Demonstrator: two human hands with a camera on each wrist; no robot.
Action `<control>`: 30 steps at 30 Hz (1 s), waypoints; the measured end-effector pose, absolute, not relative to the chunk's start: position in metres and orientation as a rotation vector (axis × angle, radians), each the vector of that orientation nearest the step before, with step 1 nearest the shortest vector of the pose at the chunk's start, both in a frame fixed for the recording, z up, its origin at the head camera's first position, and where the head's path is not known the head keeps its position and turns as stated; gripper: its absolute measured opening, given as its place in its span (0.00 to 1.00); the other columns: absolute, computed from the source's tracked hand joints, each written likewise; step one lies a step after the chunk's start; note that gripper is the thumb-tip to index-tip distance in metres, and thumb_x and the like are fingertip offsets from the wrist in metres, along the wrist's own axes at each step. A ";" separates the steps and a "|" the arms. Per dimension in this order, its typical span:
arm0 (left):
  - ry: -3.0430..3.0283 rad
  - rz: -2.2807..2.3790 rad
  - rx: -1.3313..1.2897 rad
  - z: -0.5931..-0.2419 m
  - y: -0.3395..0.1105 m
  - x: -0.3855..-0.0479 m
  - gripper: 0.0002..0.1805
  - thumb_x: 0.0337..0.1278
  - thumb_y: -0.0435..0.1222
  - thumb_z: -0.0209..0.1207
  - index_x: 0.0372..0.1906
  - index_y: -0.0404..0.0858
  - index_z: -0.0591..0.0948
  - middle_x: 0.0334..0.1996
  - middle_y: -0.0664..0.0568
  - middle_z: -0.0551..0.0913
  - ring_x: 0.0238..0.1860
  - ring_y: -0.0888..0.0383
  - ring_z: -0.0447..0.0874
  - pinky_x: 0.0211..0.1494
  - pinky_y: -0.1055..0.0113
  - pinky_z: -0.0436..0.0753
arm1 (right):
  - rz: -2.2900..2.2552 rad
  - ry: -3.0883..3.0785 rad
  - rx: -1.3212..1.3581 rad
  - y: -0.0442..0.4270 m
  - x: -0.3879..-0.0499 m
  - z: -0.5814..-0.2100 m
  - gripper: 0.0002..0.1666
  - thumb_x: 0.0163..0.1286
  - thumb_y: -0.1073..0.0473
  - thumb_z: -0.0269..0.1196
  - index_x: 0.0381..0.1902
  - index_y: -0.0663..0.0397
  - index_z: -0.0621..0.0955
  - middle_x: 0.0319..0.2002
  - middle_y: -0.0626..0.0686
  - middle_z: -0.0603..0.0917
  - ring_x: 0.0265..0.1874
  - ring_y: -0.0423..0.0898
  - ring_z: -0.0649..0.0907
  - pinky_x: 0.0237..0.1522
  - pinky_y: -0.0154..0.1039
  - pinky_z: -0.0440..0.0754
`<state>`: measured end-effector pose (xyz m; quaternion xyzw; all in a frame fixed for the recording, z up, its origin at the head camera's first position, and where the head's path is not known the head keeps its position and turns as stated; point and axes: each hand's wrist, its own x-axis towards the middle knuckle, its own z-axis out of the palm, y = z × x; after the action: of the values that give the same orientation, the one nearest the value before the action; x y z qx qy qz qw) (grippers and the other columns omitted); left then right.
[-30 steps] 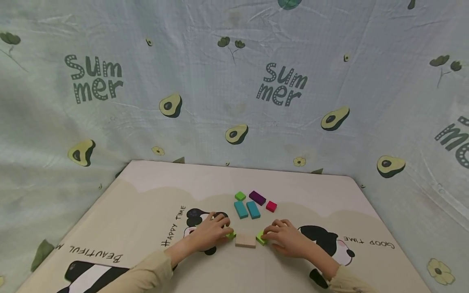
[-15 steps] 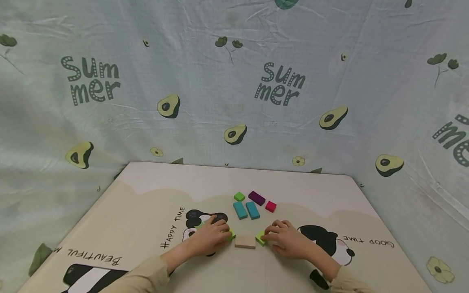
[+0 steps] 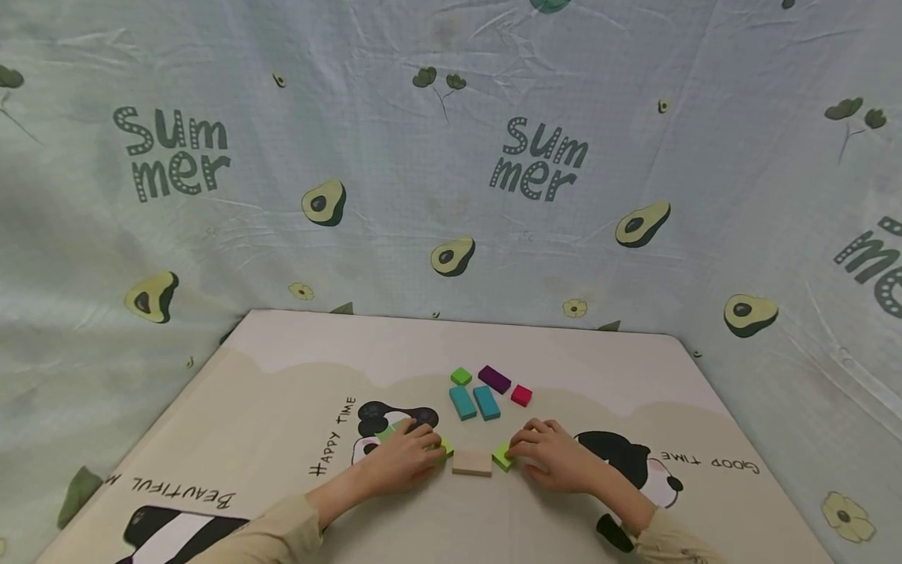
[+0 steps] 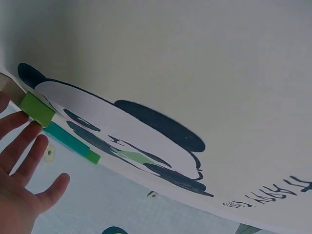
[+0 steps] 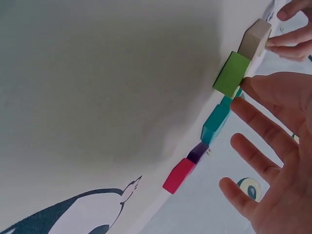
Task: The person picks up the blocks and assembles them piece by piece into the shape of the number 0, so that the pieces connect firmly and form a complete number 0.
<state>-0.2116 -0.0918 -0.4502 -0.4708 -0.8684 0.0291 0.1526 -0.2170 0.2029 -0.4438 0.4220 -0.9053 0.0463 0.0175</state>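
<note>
A plain wooden block [image 3: 471, 464] lies flat on the table, flanked by a light green block [image 3: 447, 447] on its left and another light green block [image 3: 502, 456] on its right. My left hand [image 3: 403, 460] touches the left green block with its fingertips; in the left wrist view its fingers [image 4: 30, 156] are spread and fairly straight. At the right green block, my right hand [image 3: 557, 460] rests its fingertips against the outer side. Its other fingers [image 5: 256, 158] extend loosely in the right wrist view. Both green blocks sit slantwise, close to the wooden one's ends.
Beyond the hands lie two teal blocks [image 3: 463, 403], a green block [image 3: 461, 377], a purple block [image 3: 495, 379] and a red block [image 3: 521, 395]. The tabletop [image 3: 282, 376] carries printed pandas and lettering. A patterned cloth [image 3: 380, 157] hangs behind it.
My left hand has shifted slightly towards the body, with its fingertips still at the left green block. The right hand and the other blocks stay nearly the same.
</note>
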 end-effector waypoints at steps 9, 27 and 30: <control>-2.493 0.119 -1.344 -0.450 -0.090 -0.209 0.11 0.54 0.43 0.57 0.43 0.48 0.79 0.40 0.59 0.78 0.44 0.61 0.72 0.49 0.58 0.73 | 0.229 -2.745 1.239 0.202 -0.232 -0.440 0.13 0.57 0.57 0.62 0.43 0.43 0.80 0.42 0.45 0.80 0.47 0.45 0.72 0.48 0.49 0.70; -2.493 0.125 -1.355 -0.449 -0.088 -0.210 0.11 0.54 0.43 0.56 0.43 0.48 0.79 0.40 0.59 0.78 0.45 0.60 0.71 0.50 0.60 0.72 | 0.165 -2.519 1.208 0.181 -0.279 -0.448 0.13 0.54 0.60 0.64 0.40 0.49 0.81 0.38 0.47 0.80 0.39 0.45 0.73 0.40 0.47 0.70; -2.495 0.131 -1.354 -0.448 -0.090 -0.210 0.11 0.54 0.43 0.56 0.42 0.48 0.79 0.40 0.59 0.78 0.45 0.60 0.71 0.49 0.60 0.72 | 0.126 -2.540 1.193 0.178 -0.285 -0.449 0.15 0.56 0.58 0.63 0.43 0.50 0.80 0.41 0.48 0.79 0.42 0.46 0.72 0.41 0.48 0.70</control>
<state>-0.2098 -0.0896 -0.4484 -0.4711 -0.8681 0.0457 0.1495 -0.2847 0.1778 -0.4489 0.4188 -0.8918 0.0443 0.1657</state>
